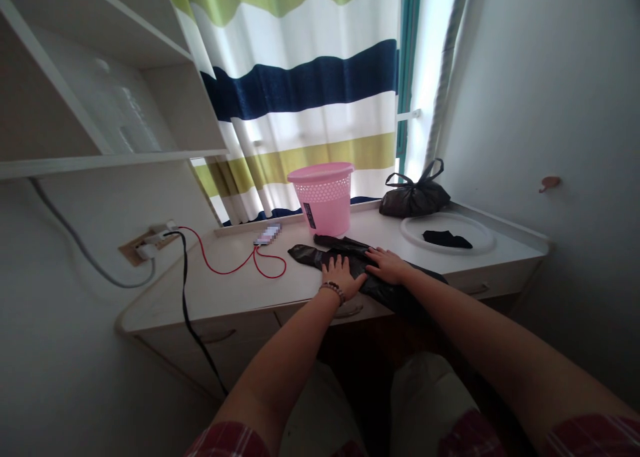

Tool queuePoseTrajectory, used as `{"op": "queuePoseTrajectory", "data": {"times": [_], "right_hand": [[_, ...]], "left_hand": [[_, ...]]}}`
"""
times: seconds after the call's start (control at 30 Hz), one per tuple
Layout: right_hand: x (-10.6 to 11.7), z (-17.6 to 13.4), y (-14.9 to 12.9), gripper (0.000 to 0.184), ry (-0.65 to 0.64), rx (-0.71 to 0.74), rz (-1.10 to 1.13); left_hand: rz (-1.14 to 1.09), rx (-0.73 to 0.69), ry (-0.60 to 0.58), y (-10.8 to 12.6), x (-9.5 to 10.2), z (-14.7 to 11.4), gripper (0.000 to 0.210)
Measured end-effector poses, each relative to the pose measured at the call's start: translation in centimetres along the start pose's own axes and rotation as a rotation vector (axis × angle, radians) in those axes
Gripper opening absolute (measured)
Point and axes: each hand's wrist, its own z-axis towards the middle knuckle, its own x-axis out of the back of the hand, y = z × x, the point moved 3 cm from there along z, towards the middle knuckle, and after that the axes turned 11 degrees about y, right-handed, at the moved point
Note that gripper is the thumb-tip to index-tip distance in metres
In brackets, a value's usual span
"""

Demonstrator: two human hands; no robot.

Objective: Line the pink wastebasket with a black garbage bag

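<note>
A flat black plastic bag (pixel 310 253) lies on the white desk (pixel 235 290), its lower end hanging over the front edge. My left hand (pixel 341 275), with a bead bracelet at the wrist, rests palm down on the bag with fingers spread. My right hand (pixel 386 265) lies flat on the bag just to the right, fingers pointing left. Neither hand grips anything. A pink plastic basket (pixel 324 197) stands right behind the bag.
A tied dark bag (pixel 413 195) sits at the back by the window. A white round tray (pixel 475 241) holds a black cloth (pixel 446 239). A phone (pixel 267 234) with a red cable (pixel 235 265) lies left of the basket. Shelves hang at upper left.
</note>
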Motion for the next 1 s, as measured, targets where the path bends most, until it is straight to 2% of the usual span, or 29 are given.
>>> {"op": "queuePoseTrajectory", "data": {"times": [0.5,0.87,1.0], "right_hand": [[-0.1,0.0,0.5,0.049,0.098,-0.09,0.089],[-0.2,-0.4,-0.2,0.054,0.071,-0.025,0.009],[0.1,-0.5,-0.4,0.058,0.062,-0.062,-0.005]], "left_hand": [[0.007,-0.005,-0.007,0.2,0.0,-0.1,0.102],[-0.003,-0.022,-0.021,0.4,0.7,-0.5,0.101],[0.002,-0.026,-0.044,0.4,1.1,-0.6,0.099]]}}
